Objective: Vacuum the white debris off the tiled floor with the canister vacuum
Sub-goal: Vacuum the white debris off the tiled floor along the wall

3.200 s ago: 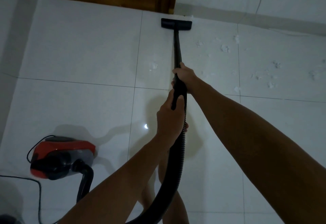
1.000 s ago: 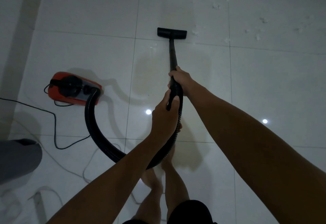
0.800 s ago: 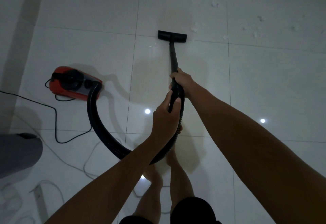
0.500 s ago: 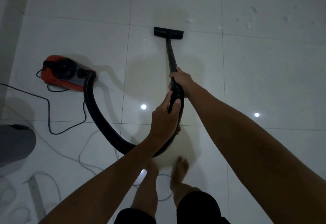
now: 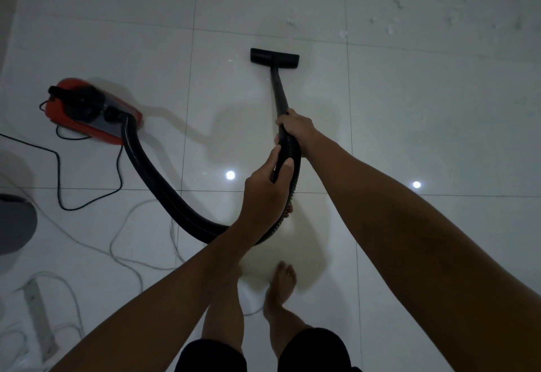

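Note:
A black floor nozzle (image 5: 274, 57) lies flat on the white tiled floor (image 5: 439, 114), at the end of a black wand (image 5: 278, 90). My right hand (image 5: 297, 127) grips the wand's lower end. Just behind it, my left hand (image 5: 268, 193) grips the ribbed black hose (image 5: 164, 193) at the handle. The hose curves left to the red canister vacuum (image 5: 90, 109). White debris (image 5: 390, 25) is scattered at the far right, beyond the nozzle and apart from it.
A black power cord (image 5: 60, 175) and white cables (image 5: 126, 243) trail over the floor at the left. A white power strip (image 5: 39, 323) lies at the bottom left beside a grey object (image 5: 14, 225). My bare feet (image 5: 282, 286) stand behind the hose.
The nozzle has been drawn back from the wall and door toward me, away from the debris. I have stepped backward, so the canister and cables now show at the left.

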